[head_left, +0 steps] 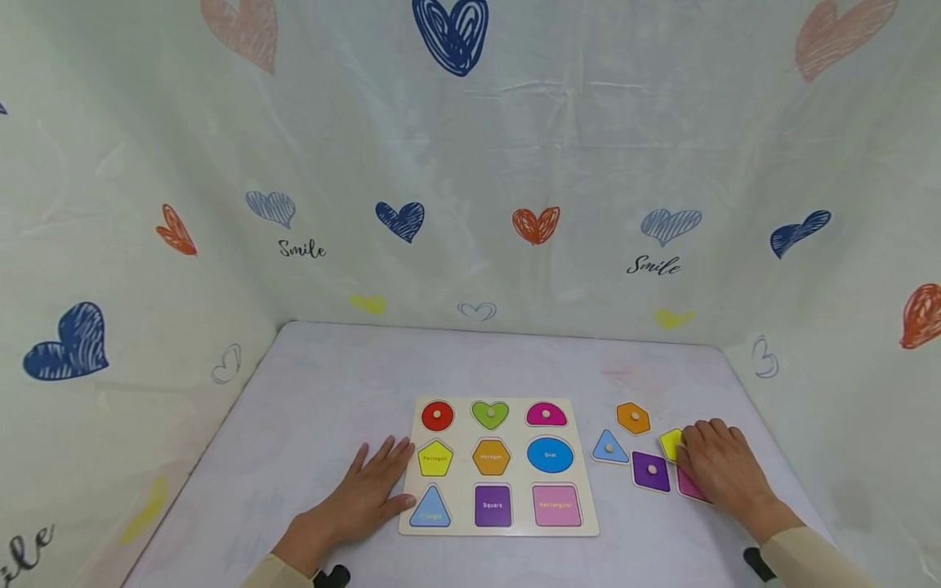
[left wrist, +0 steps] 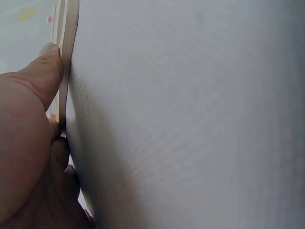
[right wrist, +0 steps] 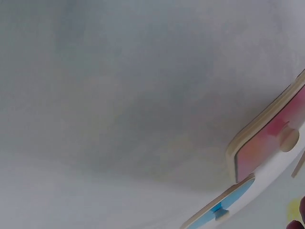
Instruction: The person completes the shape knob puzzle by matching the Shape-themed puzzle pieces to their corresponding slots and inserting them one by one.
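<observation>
A wooden shape board [head_left: 517, 482] lies on the table, with a red circle [head_left: 437, 416], a green heart [head_left: 489, 415] and a magenta half circle [head_left: 546, 414] in its top row. My left hand [head_left: 360, 494] is spread at the board's left side, and its thumb touches the board's edge [left wrist: 69, 57] in the left wrist view. At the right, my right hand [head_left: 724, 465] curls over a yellow pentagon piece [head_left: 670, 444] and pinches it, its fingertips mostly hidden. Beneath that hand lies a pink rectangle piece [head_left: 692, 487], partly covered; its knob [right wrist: 289, 138] shows in the right wrist view.
Between board and right hand lie an orange hexagon piece [head_left: 633, 418], a blue triangle piece [head_left: 609, 447] and a purple square piece [head_left: 651, 471]. A blue oval piece [right wrist: 224, 205] appears beside the rectangle. A heart-printed curtain [head_left: 470, 163] surrounds the white table [head_left: 331, 384].
</observation>
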The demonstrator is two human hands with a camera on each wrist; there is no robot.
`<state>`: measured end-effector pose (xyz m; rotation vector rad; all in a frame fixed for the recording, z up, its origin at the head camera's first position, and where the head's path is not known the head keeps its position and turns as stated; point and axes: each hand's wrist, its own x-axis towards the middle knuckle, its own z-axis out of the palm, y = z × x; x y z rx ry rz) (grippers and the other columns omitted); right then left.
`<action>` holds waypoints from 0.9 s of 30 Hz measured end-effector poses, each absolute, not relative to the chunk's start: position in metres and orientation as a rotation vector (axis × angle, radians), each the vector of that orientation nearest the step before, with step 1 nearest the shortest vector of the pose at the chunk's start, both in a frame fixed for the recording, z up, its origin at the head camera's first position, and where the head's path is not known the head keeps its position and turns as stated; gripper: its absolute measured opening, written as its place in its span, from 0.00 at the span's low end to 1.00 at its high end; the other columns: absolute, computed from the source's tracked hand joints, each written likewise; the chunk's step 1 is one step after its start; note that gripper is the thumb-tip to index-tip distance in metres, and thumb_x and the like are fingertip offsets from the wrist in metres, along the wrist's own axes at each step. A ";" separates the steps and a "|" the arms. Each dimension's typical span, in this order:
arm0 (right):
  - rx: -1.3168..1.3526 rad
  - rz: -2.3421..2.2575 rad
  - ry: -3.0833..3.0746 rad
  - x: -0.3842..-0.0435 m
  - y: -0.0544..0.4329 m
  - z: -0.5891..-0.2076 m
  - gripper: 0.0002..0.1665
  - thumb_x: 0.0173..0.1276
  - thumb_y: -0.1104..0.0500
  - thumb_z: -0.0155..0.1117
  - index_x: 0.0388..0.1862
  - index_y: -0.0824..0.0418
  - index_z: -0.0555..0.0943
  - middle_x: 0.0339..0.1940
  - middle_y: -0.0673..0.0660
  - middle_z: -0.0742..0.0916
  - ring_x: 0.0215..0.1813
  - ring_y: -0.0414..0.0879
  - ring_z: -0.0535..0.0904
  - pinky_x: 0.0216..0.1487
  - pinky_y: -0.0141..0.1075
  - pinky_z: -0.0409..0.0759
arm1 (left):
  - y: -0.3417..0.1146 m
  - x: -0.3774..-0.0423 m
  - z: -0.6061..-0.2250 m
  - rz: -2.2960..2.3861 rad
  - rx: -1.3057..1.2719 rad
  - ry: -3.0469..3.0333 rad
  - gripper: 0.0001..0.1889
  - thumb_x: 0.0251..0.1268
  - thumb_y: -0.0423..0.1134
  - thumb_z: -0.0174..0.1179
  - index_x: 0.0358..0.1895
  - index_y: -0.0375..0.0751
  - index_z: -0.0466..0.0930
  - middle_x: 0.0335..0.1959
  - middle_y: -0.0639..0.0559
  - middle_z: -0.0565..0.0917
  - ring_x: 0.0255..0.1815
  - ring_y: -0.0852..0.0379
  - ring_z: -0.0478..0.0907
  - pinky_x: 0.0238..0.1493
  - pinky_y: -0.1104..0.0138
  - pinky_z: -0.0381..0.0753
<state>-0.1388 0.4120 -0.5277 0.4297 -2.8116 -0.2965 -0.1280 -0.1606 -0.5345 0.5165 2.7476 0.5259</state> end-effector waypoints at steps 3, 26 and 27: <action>0.447 -0.292 -2.801 -0.143 0.406 -0.526 0.22 0.60 0.57 0.80 0.41 0.66 0.77 0.31 0.55 0.75 0.42 0.55 0.72 0.44 0.48 0.73 | -0.161 -0.128 -0.533 0.524 0.517 2.749 0.46 0.73 0.63 0.61 0.86 0.46 0.55 0.87 0.50 0.58 0.89 0.44 0.46 0.86 0.39 0.37; 0.537 -0.158 -2.710 -0.169 0.337 -0.513 0.19 0.61 0.55 0.80 0.39 0.64 0.79 0.33 0.57 0.82 0.42 0.55 0.75 0.42 0.45 0.74 | -0.161 -0.128 -0.534 0.508 0.536 2.750 0.47 0.72 0.63 0.61 0.86 0.46 0.55 0.87 0.50 0.59 0.89 0.45 0.46 0.86 0.39 0.38; 0.545 -0.148 -2.698 -0.171 0.333 -0.512 0.19 0.62 0.55 0.79 0.40 0.64 0.80 0.33 0.57 0.82 0.41 0.54 0.75 0.42 0.44 0.74 | -0.161 -0.128 -0.533 0.514 0.534 2.749 0.47 0.72 0.63 0.61 0.86 0.46 0.55 0.87 0.50 0.59 0.89 0.45 0.46 0.86 0.38 0.38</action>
